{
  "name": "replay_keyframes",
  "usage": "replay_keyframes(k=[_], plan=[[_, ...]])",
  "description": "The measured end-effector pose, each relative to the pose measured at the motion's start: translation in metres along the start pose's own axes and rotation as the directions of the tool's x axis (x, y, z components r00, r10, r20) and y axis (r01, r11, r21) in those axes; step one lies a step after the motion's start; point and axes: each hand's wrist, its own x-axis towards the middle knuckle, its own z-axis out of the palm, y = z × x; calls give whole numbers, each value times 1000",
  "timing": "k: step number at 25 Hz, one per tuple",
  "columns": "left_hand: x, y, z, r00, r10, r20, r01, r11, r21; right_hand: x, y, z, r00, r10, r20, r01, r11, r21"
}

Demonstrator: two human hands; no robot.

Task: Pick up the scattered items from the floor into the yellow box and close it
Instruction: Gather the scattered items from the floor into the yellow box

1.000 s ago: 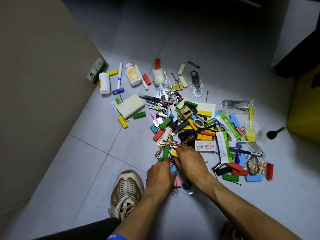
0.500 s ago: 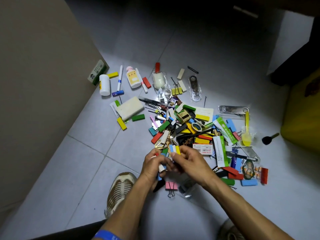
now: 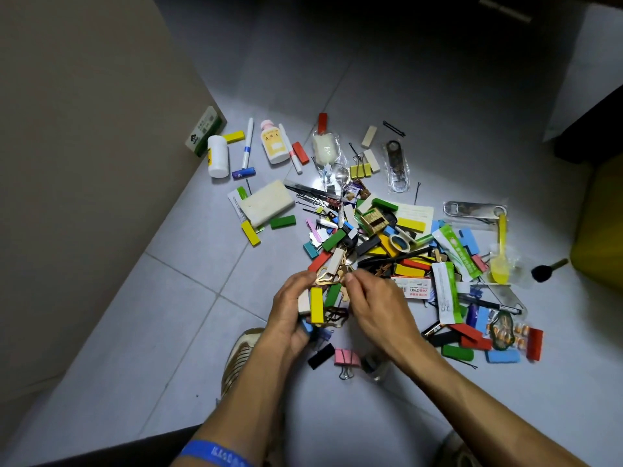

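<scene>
Head view showed my left hand [image 3: 293, 311] gripping a bundle of small wooden blocks [image 3: 316, 305], my right hand [image 3: 374, 305] pinching flat brass pieces [image 3: 328, 278]; the yellow box [image 3: 603, 227] sat well off toward the floor's right edge, nearer my right hand.

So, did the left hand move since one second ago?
Yes. The left hand rose off the floor, away from the pink binder clip, now gripping small blocks.
</scene>
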Motion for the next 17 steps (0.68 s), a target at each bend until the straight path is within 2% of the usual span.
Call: replay_keyframes(k=[1, 2, 3, 4, 7, 10, 12, 14, 16, 17], plan=[[2, 4, -6, 999, -11, -50, 11, 1000, -5, 4, 10, 5, 998, -44, 50, 49, 994, -98], [4, 8, -12, 995, -21, -100, 22, 1000, 12, 8, 19, 11, 979, -87, 182, 125, 969, -211], [5, 11, -16, 990, -31, -138, 35, 999, 21, 11, 28, 20, 937, -110, 331, 216, 928, -302], [5, 13, -19, 986, -46, -158, 49, 999, 12, 14, 33, 27, 900, -120, 419, 286, 888, -360], [5, 13, -22, 986, -31, -165, 35, 999, 22, 20, 40, 42, 912, -165, 376, 338, 822, -458], [6, 11, -26, 975, 84, -208, -16, 951, 309, 21, 45, 42, 932, -173, 318, 322, 799, -507], [6, 8, -28, 948, 181, -261, 2, 817, 577, 17, 48, 37, 950, -188, 248, 292, 813, -504], [4, 5, -28, 906, 332, -263, 3, 616, 787, 10, 49, 33, 969, -207, 136, 246, 854, -458], [1, 1, -32, 882, 450, -138, -33, 352, 935, 0, 42, 34, 960, -250, 130, 280, 894, -351], [1, -1, -33, 884, 464, -65, -47, 225, 973, -4, 37, 38, 939, -270, 211, 327, 892, -313]])
